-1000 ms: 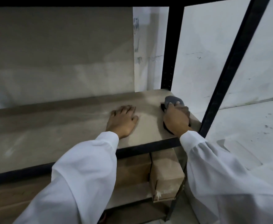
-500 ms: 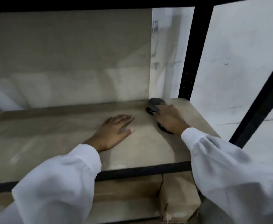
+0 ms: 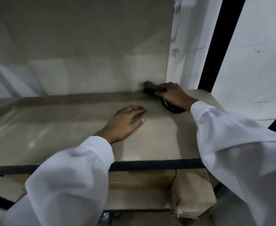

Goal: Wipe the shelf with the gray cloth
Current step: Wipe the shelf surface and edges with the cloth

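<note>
Wiping step in hand. Right hand [image 3: 174,95] grips the bunched gray cloth [image 3: 150,86] near the rear right corner of the shelf [image 3: 68,128]. Left hand [image 3: 125,123] rests flat mid-shelf, fingers straight. Next, judged: draw cloth leftward along the rear edge

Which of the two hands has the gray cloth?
The right hand grips the gray cloth at the back of the shelf; the left hand lies flat, fingers straight, on the board and holds nothing.

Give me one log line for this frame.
task: wipe shelf | right hand: grips gray cloth at back edge | left hand: flat on shelf | below: cardboard box
</note>
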